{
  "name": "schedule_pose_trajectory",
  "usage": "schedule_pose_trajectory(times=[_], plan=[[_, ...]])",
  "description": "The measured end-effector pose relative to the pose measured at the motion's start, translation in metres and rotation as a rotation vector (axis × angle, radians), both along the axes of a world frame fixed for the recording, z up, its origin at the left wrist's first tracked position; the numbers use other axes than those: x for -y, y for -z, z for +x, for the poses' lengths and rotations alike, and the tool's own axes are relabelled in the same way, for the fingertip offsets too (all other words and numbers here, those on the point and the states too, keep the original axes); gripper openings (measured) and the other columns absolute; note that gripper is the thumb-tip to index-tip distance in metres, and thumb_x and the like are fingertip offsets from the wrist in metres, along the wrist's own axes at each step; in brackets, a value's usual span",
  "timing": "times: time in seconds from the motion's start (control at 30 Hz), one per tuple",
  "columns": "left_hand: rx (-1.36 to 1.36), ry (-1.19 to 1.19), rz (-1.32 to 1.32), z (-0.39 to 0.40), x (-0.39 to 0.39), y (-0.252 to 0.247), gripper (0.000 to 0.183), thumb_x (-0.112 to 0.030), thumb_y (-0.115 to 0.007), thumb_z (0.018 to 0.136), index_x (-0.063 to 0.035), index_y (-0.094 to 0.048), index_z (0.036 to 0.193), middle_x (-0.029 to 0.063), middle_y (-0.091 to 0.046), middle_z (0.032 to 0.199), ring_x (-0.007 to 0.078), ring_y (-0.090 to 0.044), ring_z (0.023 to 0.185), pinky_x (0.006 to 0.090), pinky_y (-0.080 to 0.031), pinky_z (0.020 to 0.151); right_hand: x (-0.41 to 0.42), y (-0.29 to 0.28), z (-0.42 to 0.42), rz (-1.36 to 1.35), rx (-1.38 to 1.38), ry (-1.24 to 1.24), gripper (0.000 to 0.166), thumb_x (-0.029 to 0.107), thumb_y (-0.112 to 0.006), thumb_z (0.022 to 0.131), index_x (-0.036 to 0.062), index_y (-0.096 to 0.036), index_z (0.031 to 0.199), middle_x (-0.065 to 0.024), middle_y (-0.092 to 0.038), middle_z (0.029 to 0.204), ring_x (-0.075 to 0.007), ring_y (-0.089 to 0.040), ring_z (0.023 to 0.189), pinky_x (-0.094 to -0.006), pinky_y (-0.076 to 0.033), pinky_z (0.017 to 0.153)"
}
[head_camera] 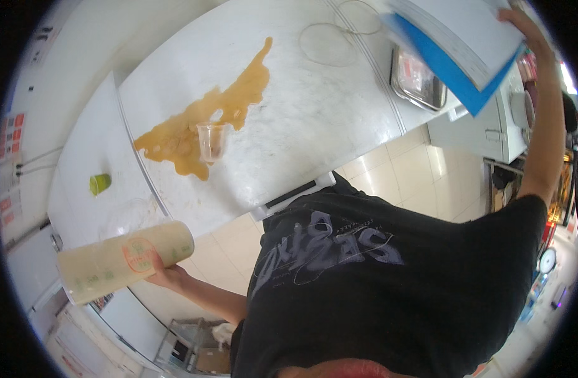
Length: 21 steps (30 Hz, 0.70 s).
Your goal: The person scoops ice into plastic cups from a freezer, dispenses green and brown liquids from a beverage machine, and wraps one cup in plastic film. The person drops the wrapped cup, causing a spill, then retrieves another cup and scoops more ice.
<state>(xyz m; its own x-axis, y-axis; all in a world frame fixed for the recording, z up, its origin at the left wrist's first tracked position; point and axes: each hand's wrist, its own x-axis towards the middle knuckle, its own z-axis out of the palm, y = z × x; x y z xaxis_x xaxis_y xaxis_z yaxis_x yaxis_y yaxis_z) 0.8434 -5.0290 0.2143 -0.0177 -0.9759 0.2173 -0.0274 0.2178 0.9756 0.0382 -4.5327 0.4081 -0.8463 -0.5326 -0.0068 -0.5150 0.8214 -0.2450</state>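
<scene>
At the lower left my left hand (168, 276) grips a large beige roll (114, 260) in clear wrapping, with an orange ring-shaped print. The roll is held level, in front of the near edge of the white table (289, 132). My right hand (525, 28), partly at the rim, grasps a stack of white papers (478, 38) with a blue folder (478, 97) beneath. The papers are blurred and raised above the table's right part. Between my hands, a brown liquid spill (189, 127) spreads over the tabletop. A clear plastic cup (212, 141) is within it.
A small green cup (100, 184) rests on the table's left section. A metal tray with a clear cover (419, 78) lies under the papers' left side. Thin loops of cable or tubing (329, 45) lie near the far edge. A white cabinet (473, 132) stands at right.
</scene>
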Motion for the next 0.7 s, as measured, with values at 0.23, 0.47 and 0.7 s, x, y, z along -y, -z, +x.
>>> schedule_pose_trajectory(times=[0.23, 0.47, 0.7], plan=[[0.079, -0.133, -0.064, -0.021, 0.005, 0.004, 0.075, 0.007, -0.074, 0.072, 0.0021, -0.043, 0.139, 0.0174, -0.051, 0.137, 0.0289, -0.053, 0.122, 0.0456, -0.047, 0.103, 0.01, 0.17, 0.041, 0.737, -0.511, 0.112, 0.066, 0.043, -0.068, 0.082, 0.0002, -0.055, 0.13, -0.0264, -0.064, 0.119, -0.0406, -0.063, 0.108, -0.052, -0.049, 0.094], [0.176, -0.182, -0.185, -0.021, 0.007, 0.023, 0.083, 0.011, -0.081, 0.066, 0.0009, -0.039, 0.137, 0.017, -0.051, 0.134, 0.0285, -0.055, 0.119, 0.0448, -0.048, 0.103, 0.081, 0.301, 0.151, 0.558, -0.139, 0.384, 0.038, 0.028, -0.063, 0.082, 0.0014, -0.063, 0.11, -0.0215, -0.068, 0.109, -0.0398, -0.065, 0.106, -0.0491, -0.053, 0.09], [0.06, -0.248, -0.145, -0.006, 0.018, 0.056, 0.094, 0.012, -0.082, 0.065, -0.0014, -0.029, 0.142, 0.0169, -0.048, 0.136, 0.0299, -0.052, 0.122, 0.0469, -0.048, 0.105, 0.204, 0.289, 0.233, 0.23, -0.381, 0.127, 0.072, 0.046, -0.071, 0.083, -0.0015, -0.052, 0.133, -0.0224, -0.059, 0.128, -0.0361, -0.057, 0.119, -0.0467, -0.048, 0.097]])
